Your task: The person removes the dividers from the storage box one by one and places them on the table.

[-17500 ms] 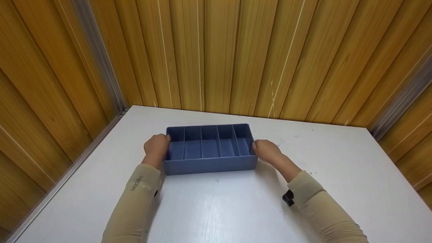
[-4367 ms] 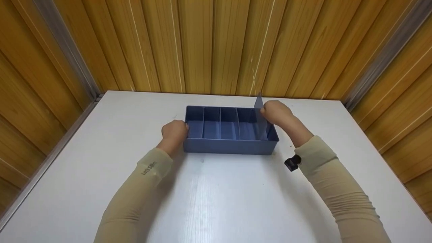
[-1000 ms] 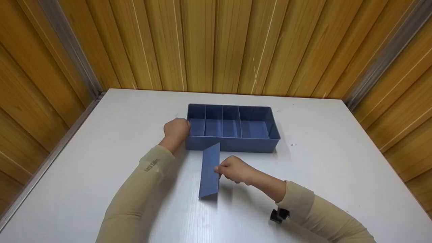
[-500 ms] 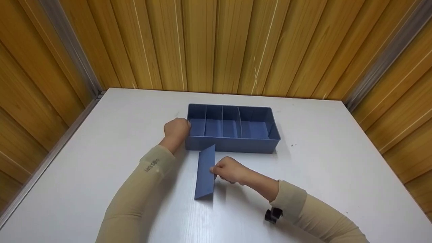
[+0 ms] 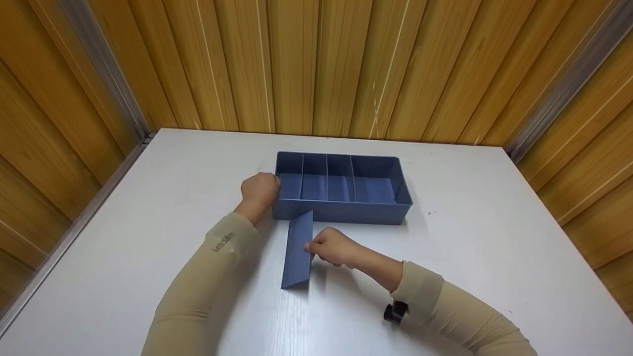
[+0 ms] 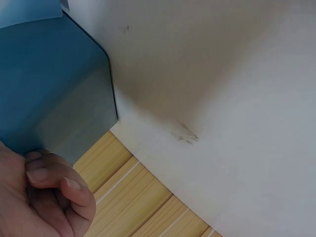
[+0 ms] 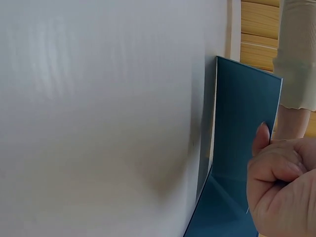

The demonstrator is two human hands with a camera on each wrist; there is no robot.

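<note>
a white table (image 5: pixel 470 257) fills the view, set into a corner of yellow wood-panelled walls (image 5: pixel 316 64). near its middle sits a long blue tray (image 5: pixel 341 213), its long axis running left to right, with three dividers standing inside and a wider open bay at the right end. the person's left hand (image 5: pixel 259 192) is curled against the tray's left end wall, fingers gripping its edge and steadying it. in front of the tray, just beside its near wall, the right hand (image 5: pixel 330 245) pinches a loose blue divider panel (image 5: pixel 298 249) between thumb and curled fingers. the panel stands on one long edge on the table, tilted rather than flat, its long axis running from the person toward the tray — far end close to the tray wall, whether touching is unclear. judging from this, the step in hand is setting the removed panel down; the next move seems to call for laying it flat and letting go, or turning it crosswise to match the tray's slots — a small black clip (image 5: pixel 395 312) sits on the right sleeve
</note>
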